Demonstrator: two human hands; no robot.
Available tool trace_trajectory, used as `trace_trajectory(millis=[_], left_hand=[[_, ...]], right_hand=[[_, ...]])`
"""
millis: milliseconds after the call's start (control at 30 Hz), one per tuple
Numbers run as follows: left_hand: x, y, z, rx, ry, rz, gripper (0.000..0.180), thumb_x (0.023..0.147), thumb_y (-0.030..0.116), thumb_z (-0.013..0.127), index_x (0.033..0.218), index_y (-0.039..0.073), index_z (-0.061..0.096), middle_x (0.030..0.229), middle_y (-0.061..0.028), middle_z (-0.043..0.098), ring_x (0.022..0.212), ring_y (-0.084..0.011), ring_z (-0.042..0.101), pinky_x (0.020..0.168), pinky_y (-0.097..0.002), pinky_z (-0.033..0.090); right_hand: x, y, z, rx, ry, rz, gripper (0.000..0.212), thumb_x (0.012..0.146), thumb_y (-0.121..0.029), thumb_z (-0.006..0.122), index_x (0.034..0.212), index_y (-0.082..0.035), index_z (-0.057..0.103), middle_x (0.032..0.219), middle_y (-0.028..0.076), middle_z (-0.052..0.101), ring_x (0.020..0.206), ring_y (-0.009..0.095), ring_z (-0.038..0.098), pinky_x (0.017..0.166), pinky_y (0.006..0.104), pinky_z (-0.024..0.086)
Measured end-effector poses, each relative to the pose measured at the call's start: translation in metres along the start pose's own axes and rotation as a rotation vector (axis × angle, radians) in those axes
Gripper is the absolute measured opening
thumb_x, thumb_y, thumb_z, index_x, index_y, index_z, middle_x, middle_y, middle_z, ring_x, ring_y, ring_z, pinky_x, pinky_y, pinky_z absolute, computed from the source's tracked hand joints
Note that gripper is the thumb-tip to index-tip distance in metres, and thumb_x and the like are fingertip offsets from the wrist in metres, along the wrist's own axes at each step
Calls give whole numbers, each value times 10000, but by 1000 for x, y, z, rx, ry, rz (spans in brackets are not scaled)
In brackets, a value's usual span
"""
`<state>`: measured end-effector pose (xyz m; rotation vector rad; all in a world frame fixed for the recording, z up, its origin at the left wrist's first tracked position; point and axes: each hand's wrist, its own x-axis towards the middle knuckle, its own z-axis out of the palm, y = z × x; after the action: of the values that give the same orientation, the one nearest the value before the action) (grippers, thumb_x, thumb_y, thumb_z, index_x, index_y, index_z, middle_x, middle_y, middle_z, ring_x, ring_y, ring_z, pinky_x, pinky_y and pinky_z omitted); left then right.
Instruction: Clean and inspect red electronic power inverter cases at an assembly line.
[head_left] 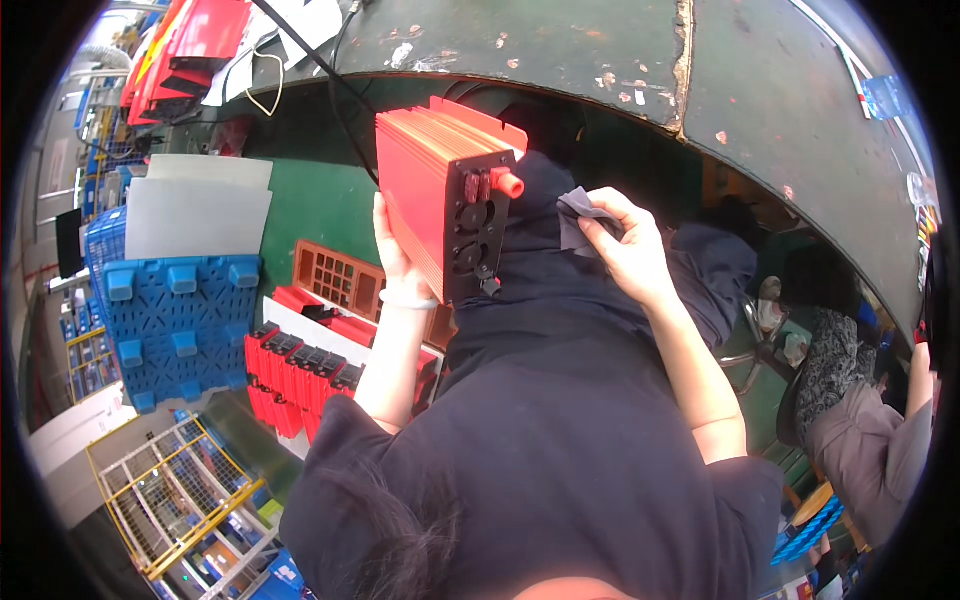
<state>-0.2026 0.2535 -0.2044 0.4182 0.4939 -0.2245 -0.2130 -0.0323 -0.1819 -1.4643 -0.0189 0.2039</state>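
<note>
A red finned metal case, which looks like a power inverter (415,190), is tilted above my lap. Its black end panel shows two fan openings and a red terminal cap. My left hand (393,252) grips the case from its left side and below, with most of the fingers hidden behind it. To the right of the inverter, apart from it, my right hand (635,250) pinches a small grey cloth (576,222) between thumb and fingers.
A dark green worktable (560,60) curves across the far side, with more red cases (205,50) and black cables at its left. At left stand a blue plastic pallet (180,335), an orange-brown crate (340,278) and rows of red units (290,375). Another person (860,430) sits at right.
</note>
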Motion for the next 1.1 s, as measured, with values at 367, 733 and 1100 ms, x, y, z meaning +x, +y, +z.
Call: trace_trajectory(millis=[367, 733, 1100], left_hand=[[-2, -1, 16, 28, -193, 126, 587, 924, 495, 501, 1312, 55, 472, 1271, -124, 552, 1137, -271, 550, 974, -419, 456], [-1, -6, 27, 294, -376, 146, 521, 949, 390, 494, 1307, 11, 487, 1310, -143, 537, 1162, -275, 553, 982, -407, 455], [1, -13, 52, 284, -266, 211, 261, 917, 164, 585, 1147, 76, 499, 1119, -102, 604, 1034, -219, 606, 899, -359, 502]], right_hand=[[1, -21, -17, 102, 97, 44, 166, 885, -6, 605, 1046, 4, 645, 989, 33, 656, 909, 72, 590, 820, 225, 476], [68, -79, 11, -320, 60, -386, 231, 836, -62, 637, 1052, 22, 628, 958, 67, 622, 929, 139, 592, 862, 258, 448], [68, -61, 13, -675, 74, -512, 284, 805, -36, 551, 1077, -23, 632, 947, 130, 556, 865, 297, 580, 785, 369, 462]])
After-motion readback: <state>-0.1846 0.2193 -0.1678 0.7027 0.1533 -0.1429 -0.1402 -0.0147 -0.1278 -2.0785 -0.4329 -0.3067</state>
